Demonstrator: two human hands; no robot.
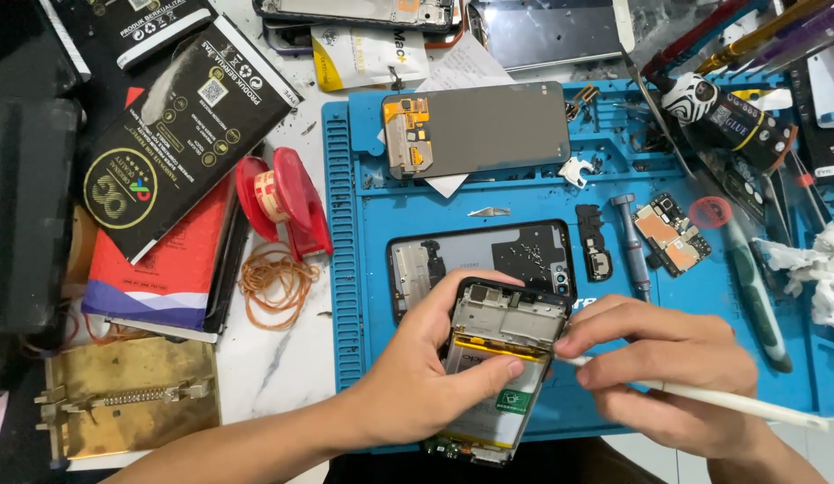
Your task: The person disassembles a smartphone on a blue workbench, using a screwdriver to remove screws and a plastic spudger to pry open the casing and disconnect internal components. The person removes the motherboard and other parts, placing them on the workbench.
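On the far left, black boxes [189, 116] and a red booklet [162, 255] are lying on the white table [274, 358], with a brass-coloured clamp [130, 394] below them. Beside these, a red tape dispenser [287, 202] is sitting above a bunch of rubber bands [275, 280]. Further right, a blue work mat [363, 233] is carrying a grey screen panel [478, 128] near its top edge and a black phone cover [484, 255] below that. At the mat's front edge, the left hand [417, 372] is gripping an opened phone [499, 358], thumb pressing across the yellow-edged battery and fingers wrapping round the phone's left side and top. The phone is lying tilted, partly over the black cover. Just to its right, the right hand [668, 367] is pinching a white plastic stick [722, 399], whose tip is touching the phone's right edge. Beyond it, a screwdriver [634, 246], a small circuit board [672, 235] and a glue tube [726, 116] are resting on the mat, with crumpled tissue [816, 264] at the far right.
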